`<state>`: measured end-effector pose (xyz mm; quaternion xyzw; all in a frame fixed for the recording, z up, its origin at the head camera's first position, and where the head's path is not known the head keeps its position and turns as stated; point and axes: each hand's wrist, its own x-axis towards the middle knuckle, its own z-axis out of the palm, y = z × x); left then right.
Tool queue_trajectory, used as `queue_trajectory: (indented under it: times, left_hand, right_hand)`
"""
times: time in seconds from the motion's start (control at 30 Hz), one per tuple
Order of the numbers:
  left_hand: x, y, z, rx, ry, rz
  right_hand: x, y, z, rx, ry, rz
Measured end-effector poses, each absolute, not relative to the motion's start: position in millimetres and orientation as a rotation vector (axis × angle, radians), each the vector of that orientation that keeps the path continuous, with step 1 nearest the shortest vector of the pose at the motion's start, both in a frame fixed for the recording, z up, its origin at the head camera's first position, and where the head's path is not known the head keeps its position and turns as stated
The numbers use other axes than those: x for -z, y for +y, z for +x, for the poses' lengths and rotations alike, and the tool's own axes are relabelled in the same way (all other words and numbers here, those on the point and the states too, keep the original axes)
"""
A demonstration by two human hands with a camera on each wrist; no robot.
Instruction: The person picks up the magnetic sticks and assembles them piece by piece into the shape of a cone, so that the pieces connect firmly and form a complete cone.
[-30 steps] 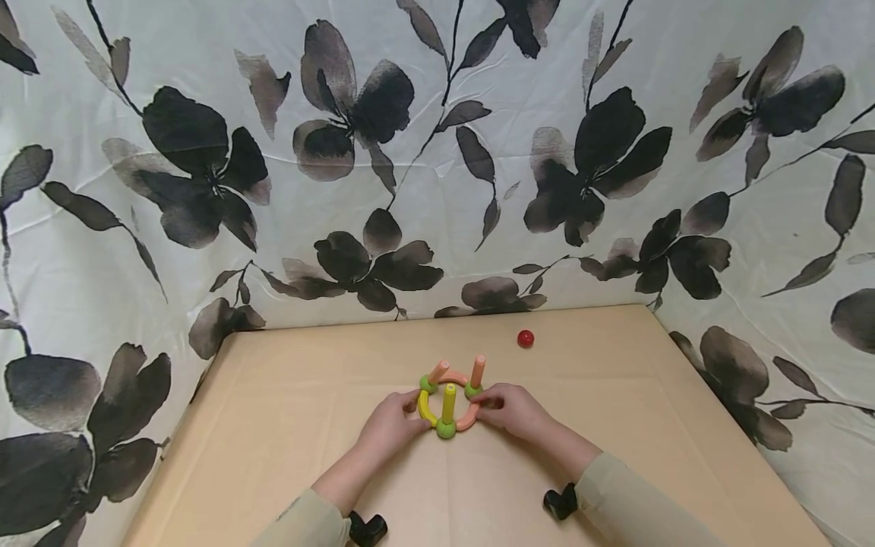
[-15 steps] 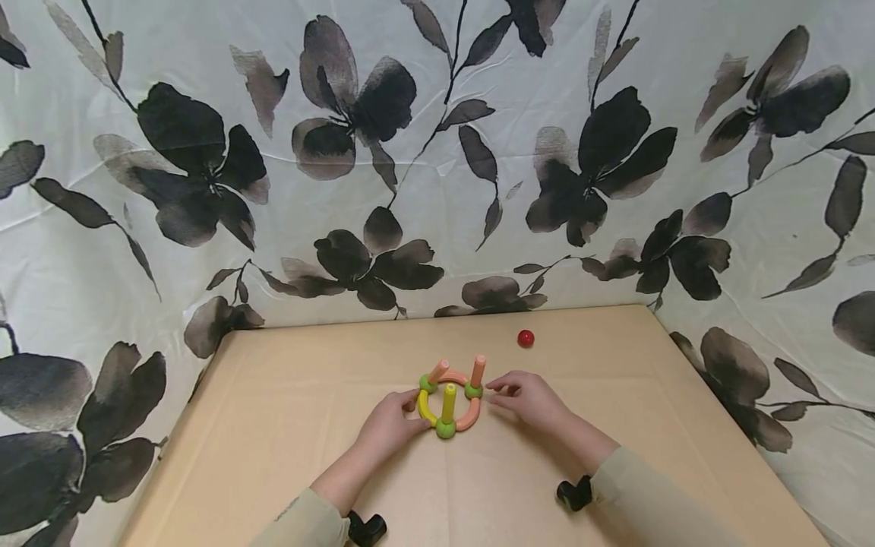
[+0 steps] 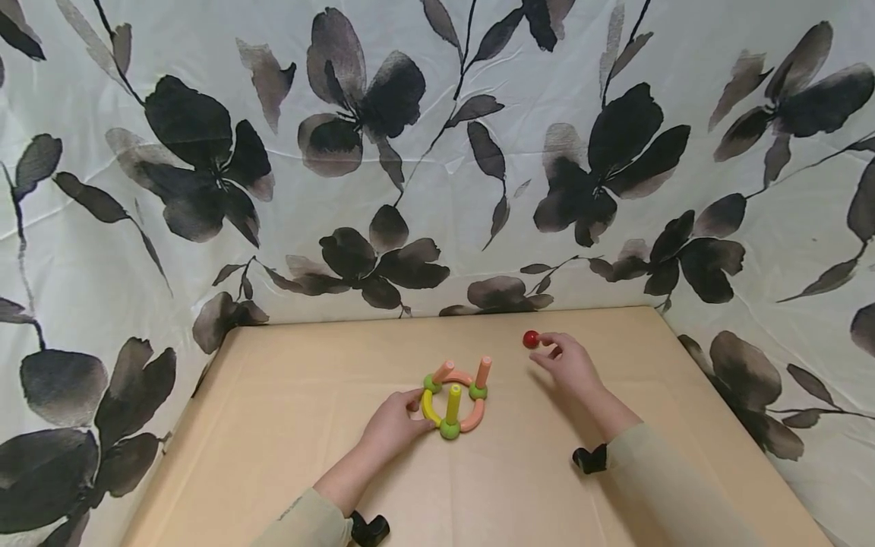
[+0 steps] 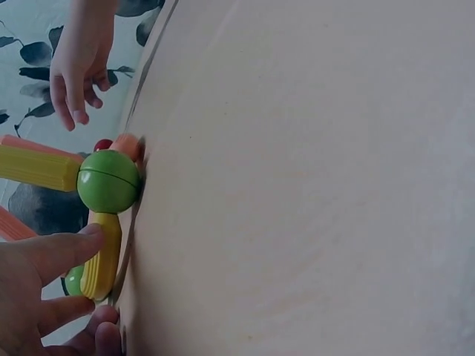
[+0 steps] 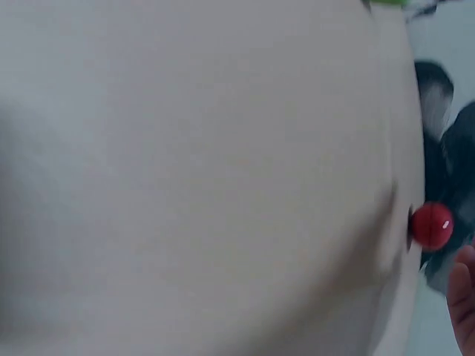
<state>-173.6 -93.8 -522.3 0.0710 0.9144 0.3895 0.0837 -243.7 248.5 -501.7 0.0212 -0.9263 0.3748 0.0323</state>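
A small toy ring (image 3: 454, 396) of curved yellow and orange pieces joined by green balls, with three upright sticks, stands mid-table. My left hand (image 3: 412, 408) holds its yellow curved piece (image 4: 101, 256) between a finger and thumb, beside a green ball (image 4: 109, 181) carrying a yellow stick (image 4: 35, 167). A red ball (image 3: 530, 339) lies near the table's far edge. My right hand (image 3: 551, 348) reaches out beside it with relaxed fingers, the fingertips at the ball and holding nothing. In the right wrist view the red ball (image 5: 432, 225) sits just off a fingertip (image 5: 463, 297).
The tan table (image 3: 307, 395) is walled at the back and both sides by a white cloth with black flowers (image 3: 342, 152). Black wrist-camera mounts (image 3: 591, 458) sit on both sleeves.
My right hand left the toy ring and moved right and away to the red ball. The left hand stayed on the ring's yellow piece.
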Motion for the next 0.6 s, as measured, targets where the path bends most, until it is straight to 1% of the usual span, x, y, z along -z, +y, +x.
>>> queue_trajectory:
  times: [0.37, 0.6]
  left_hand:
    - [520, -93, -174, -1.169, 2.728, 0.197]
    - [520, -92, -176, -1.168, 2.713, 0.186]
  right_hand:
    - [514, 257, -281, -1.157, -2.915, 0.063]
    - [520, 257, -293, -1.089, -2.946, 0.078]
